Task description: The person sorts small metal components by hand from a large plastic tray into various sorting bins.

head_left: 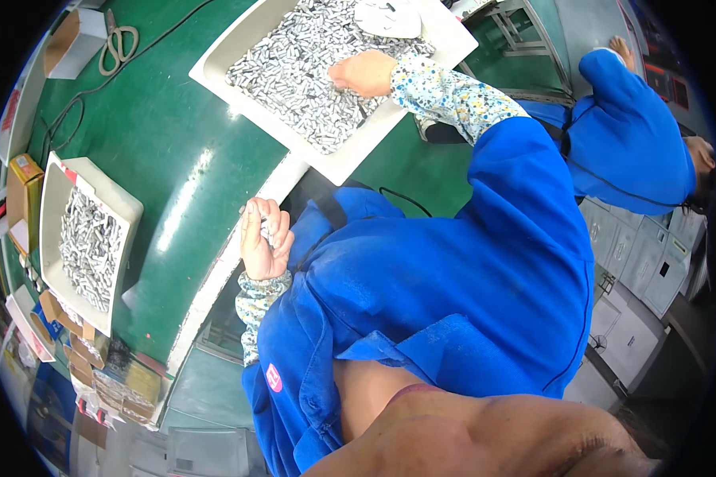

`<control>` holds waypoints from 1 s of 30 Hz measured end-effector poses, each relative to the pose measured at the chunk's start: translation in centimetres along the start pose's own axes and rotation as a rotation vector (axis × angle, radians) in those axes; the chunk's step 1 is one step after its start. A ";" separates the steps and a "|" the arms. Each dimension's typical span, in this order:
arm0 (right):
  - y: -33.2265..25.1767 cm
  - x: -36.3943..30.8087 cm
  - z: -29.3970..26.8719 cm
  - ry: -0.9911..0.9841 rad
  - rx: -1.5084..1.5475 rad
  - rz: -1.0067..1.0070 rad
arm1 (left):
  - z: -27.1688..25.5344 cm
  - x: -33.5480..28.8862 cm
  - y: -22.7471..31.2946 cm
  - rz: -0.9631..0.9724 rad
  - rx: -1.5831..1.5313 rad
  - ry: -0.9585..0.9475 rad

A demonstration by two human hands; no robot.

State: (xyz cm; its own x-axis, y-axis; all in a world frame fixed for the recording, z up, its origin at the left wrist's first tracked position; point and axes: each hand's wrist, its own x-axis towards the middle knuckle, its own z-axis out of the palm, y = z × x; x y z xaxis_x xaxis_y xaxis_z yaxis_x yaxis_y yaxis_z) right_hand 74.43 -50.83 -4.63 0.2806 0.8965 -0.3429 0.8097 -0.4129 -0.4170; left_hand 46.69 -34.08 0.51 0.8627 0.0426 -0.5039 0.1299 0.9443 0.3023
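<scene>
A big white tray (208, 70) at the top middle is filled with small silvery metal cylinders (282, 75). My right hand (363, 73) is over the pile, fingers drawn together and their tips among the cylinders; what they grip, if anything, is hidden. Near the table's edge, below the tray, my left hand (266, 238) is raised with its fingers curled round a few small silvery cylinders. A white rounded piece (387, 17) lies on the pile at the tray's far side. At the left, a second white tray (127, 208) holds more of the same cylinders.
Scissors (118, 49) and a cardboard box (75, 46) lie at the far left on the green table (175, 159), by a black cable (155, 40). Small boxes (24, 199) line the left side. A co-worker in blue (632, 143) is at the right.
</scene>
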 end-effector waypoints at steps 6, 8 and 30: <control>0.4 -0.5 0.3 -0.104 0.121 0.020 | 0.1 -0.1 -0.4 -0.016 0.006 0.031; -0.6 -0.6 1.4 -0.101 0.040 -0.086 | 0.2 0.1 -0.5 -0.016 0.007 0.027; -2.9 2.8 -2.3 -0.195 1.312 0.111 | -0.8 -0.8 0.0 0.014 -0.179 -0.031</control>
State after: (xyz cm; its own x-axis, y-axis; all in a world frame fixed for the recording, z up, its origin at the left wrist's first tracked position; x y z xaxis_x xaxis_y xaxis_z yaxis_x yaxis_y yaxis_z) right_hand 74.10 -46.75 -2.44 0.1452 0.8562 -0.4959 -0.3373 -0.4283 -0.8383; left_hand 45.57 -33.83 0.29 0.8790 0.0491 -0.4742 0.0309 0.9867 0.1594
